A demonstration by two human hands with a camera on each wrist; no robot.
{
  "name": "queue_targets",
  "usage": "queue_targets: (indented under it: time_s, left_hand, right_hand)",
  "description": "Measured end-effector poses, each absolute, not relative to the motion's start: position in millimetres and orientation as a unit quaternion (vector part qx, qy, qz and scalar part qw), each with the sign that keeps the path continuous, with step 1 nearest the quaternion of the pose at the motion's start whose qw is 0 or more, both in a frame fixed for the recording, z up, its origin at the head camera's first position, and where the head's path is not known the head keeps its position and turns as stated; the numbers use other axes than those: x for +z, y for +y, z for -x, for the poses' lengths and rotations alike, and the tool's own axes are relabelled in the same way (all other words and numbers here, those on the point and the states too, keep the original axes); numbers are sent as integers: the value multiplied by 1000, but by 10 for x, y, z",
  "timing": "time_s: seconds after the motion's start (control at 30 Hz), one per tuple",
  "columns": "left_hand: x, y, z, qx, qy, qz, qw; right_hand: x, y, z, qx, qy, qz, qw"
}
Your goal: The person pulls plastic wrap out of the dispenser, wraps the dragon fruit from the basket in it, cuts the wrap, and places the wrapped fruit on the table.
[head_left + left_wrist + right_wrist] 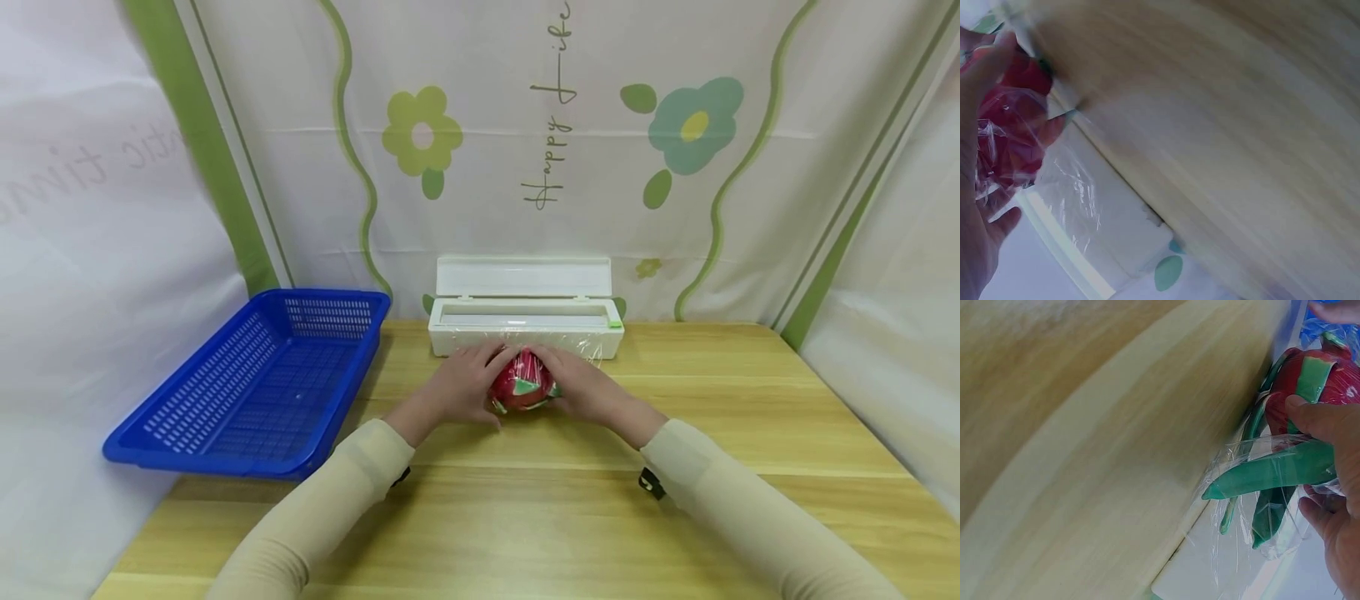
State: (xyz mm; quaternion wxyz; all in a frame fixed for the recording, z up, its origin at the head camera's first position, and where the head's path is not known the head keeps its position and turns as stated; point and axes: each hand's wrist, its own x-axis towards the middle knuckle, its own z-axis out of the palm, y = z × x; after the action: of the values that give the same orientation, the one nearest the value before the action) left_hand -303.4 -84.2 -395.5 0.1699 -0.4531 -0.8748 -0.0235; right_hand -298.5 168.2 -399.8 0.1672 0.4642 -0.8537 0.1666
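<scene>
1. We hold the round red dragon fruit with green pointed scales (516, 390) between both hands, the left hand (467, 385) and the right hand (583, 388) curled round its opposite sides. It is about midway between the left and right edges of the wood-grain counter (525, 525), towards the back edge.
2. Clear, crinkled plastic film (581, 342) covers part of the fruit and spreads to the front of the long white box (447, 340); we cannot tell whether it is cut free.
3. To wrap well, we judge, we should smooth the film evenly down the sides and tuck it beneath, pressing gently, since the long scales could pierce or bunch it.
4. The box stands along the counter's back edge, its white lid (525, 277) raised, a small green tab (616, 324) at its right end; just beyond our hands, it limits room there.
5. The blue perforated plastic basket (210, 461) lies at the counter's left edge, well apart, out of our way.
</scene>
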Motion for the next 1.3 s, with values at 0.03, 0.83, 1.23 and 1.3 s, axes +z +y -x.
queue_targets:
  time_s: [0.03,0.83,1.23,1.3]
  left_hand:
    - [-3965,-841,3033,-20,-873,455,178]
    - [-4061,-773,3073,9,-853,455,255]
    - [-4013,-782,3087,-58,-857,455,234]
    - [-4009,-781,3093,-67,-859,454,226]
  right_hand:
    - [-4002,1682,2989,167,-854,-464,167]
    - [-4007,1697,3034,187,-874,-431,121]
    - [-3994,1733,3050,197,-878,-425,98]
    - [-3998,1738,3047,199,-881,-420,92]
